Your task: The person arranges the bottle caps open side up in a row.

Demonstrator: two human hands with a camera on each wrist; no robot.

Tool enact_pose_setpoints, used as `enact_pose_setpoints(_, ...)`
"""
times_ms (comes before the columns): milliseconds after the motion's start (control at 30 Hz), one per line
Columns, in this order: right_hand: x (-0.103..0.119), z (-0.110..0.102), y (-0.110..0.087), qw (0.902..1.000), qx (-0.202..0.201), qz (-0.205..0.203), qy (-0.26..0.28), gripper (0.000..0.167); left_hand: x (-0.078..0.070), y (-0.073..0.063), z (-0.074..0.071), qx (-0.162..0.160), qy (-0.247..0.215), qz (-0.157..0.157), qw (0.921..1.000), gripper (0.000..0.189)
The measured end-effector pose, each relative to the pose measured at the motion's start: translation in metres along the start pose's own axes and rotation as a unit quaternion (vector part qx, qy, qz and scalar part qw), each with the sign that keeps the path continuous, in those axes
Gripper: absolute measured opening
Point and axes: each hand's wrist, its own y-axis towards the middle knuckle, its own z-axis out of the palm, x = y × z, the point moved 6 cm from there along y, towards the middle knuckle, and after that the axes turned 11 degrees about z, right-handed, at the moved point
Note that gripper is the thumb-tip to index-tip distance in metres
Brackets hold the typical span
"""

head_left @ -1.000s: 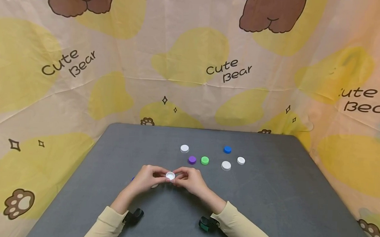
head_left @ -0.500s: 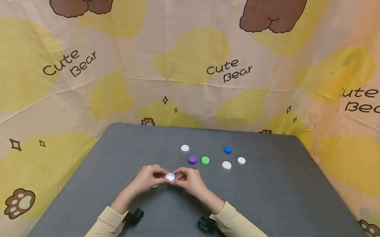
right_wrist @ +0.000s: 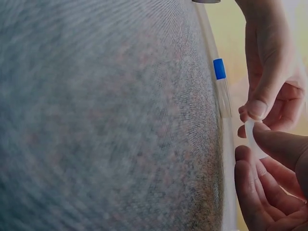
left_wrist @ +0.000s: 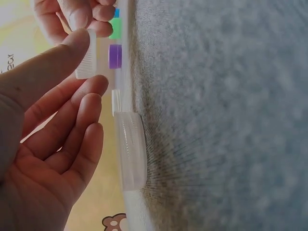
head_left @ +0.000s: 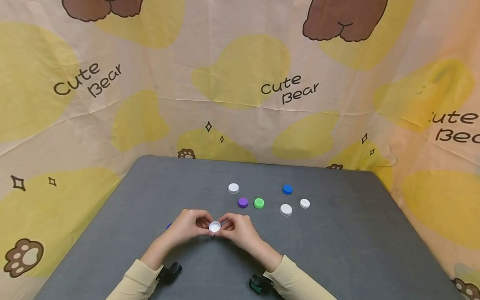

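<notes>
A white ridged bottle cap (head_left: pixel 215 227) is held between my two hands over the near-middle of the table, its hollow side facing the head camera. My left hand (head_left: pixel 187 224) grips it from the left; in the left wrist view the thumb lies on the cap's side (left_wrist: pixel 86 65). From the other side my right hand (head_left: pixel 240 229) pinches it, with the thumb on its edge (right_wrist: pixel 251 134) in the right wrist view. A translucent cap (left_wrist: pixel 131 151) lies on the table beneath the left hand and is hidden in the head view.
Beyond the hands lie a purple cap (head_left: pixel 243 202), a green cap (head_left: pixel 259 203), a blue cap (head_left: pixel 288 189) and several white caps (head_left: pixel 286 209). A blue piece (head_left: pixel 169 225) peeks out behind the left hand. The grey table (head_left: pixel 339 250) meets a patterned cloth (head_left: pixel 242 79) at the back.
The held cap has come slightly lower, towards the body, and the fingers around it have shifted. The pale cap glimpsed under the left hand is now covered.
</notes>
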Motion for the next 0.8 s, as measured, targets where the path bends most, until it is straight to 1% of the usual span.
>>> enact_pose_setpoints(100,0.0004,-0.0004,0.0001,0.9999,-0.004,-0.009,-0.009,0.025,0.0001,0.0025,0.0012,0.01,0.017,0.012,0.9997,0.021)
enact_pose_setpoints(200,0.0004,-0.0007,0.0005,0.9997,-0.008,-0.016,-0.018,0.025,0.0003,0.005,0.0025,0.021,0.035,0.015,0.9991,0.021)
enact_pose_setpoints(433,-0.0019,0.0005,0.0015,0.9995,0.002,-0.004,-0.03,0.025,-0.001,0.0077,0.0035,0.044,0.084,0.017,0.9953,0.021)
enact_pose_setpoints(633,-0.0018,0.0024,0.0026,0.9991,0.012,0.001,-0.04,0.023,0.0014,0.0084,0.006,0.059,0.082,0.017,0.9948,0.021)
enact_pose_setpoints(800,-0.0015,0.0044,0.0035,0.998,0.014,-0.006,-0.061,0.02,0.0025,0.0083,0.0079,0.063,0.074,0.028,0.9949,0.021)
